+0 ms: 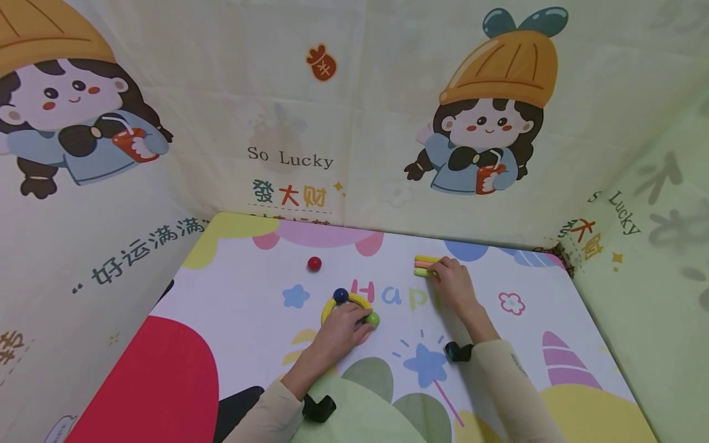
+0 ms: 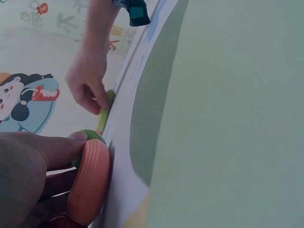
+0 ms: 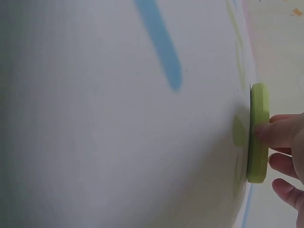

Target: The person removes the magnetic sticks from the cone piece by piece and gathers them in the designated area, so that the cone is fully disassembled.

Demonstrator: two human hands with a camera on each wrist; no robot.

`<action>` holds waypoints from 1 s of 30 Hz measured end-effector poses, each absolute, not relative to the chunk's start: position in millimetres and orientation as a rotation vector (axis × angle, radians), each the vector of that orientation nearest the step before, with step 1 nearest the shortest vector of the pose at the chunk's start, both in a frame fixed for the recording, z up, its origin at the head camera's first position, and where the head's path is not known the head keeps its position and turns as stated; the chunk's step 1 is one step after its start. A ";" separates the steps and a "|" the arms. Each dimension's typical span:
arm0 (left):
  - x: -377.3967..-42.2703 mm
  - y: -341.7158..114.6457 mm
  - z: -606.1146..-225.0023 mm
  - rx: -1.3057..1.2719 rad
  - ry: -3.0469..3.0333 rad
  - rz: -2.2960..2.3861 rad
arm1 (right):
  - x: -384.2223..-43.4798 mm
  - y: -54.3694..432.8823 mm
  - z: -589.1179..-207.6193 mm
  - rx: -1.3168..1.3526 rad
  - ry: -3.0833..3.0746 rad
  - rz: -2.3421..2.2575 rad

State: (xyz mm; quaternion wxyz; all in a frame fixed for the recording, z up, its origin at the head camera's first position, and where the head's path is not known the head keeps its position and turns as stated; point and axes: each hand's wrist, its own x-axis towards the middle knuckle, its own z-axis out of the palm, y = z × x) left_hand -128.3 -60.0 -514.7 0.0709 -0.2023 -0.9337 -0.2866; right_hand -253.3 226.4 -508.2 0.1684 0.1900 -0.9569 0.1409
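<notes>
My left hand (image 1: 339,331) rests over a ring of magnetic rods and balls, its thumb and fingers pinching a green ball (image 1: 373,320) on the right side. Curved yellow rods (image 1: 361,299) meet at a dark blue ball (image 1: 340,295) at the top. In the left wrist view an orange curved rod (image 2: 90,178) runs from the green ball to a dark red ball (image 2: 61,222); the hand hides part of the ring. My right hand (image 1: 455,286) pinches a straight green rod (image 3: 258,159), which lies beside an orange rod (image 1: 423,265) and a yellow rod (image 1: 425,258).
A loose red ball (image 1: 314,264) sits toward the back of the printed tabletop (image 1: 249,277). Patterned cloth walls (image 1: 365,123) rise behind and at both sides. A red shape (image 1: 160,381) fills the front left. Black camera mounts (image 1: 319,408) hang at both wrists.
</notes>
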 end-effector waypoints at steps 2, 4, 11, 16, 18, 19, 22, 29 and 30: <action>-128.5 -59.9 -514.5 -0.613 -2.808 -0.860 | -254.7 227.6 -508.2 0.550 -2.705 0.413; -128.4 -59.8 -514.0 -0.612 -2.810 -0.856 | -256.7 229.0 -508.6 0.551 -2.708 0.420; -127.7 -59.4 -513.8 -0.604 -2.814 -0.856 | -261.1 229.7 -508.4 0.549 -2.732 0.403; -127.0 -59.4 -514.3 -0.596 -2.812 -0.853 | -261.6 228.9 -508.9 0.536 -2.737 0.404; -126.5 -59.3 -514.2 -0.597 -2.808 -0.854 | -260.8 228.7 -508.6 0.520 -2.742 0.406; -126.3 -59.3 -513.9 -0.596 -2.807 -0.861 | -260.4 228.4 -508.5 0.512 -2.742 0.410; -126.0 -59.4 -512.8 -0.583 -2.812 -0.898 | -257.8 225.7 -506.4 0.493 -2.734 0.440; -126.8 -61.8 -510.0 -0.549 -2.832 -0.972 | -246.9 213.8 -500.4 0.510 -2.680 0.551; -127.2 -62.5 -509.5 -0.547 -2.825 -0.978 | -244.9 211.8 -499.6 0.507 -2.681 0.564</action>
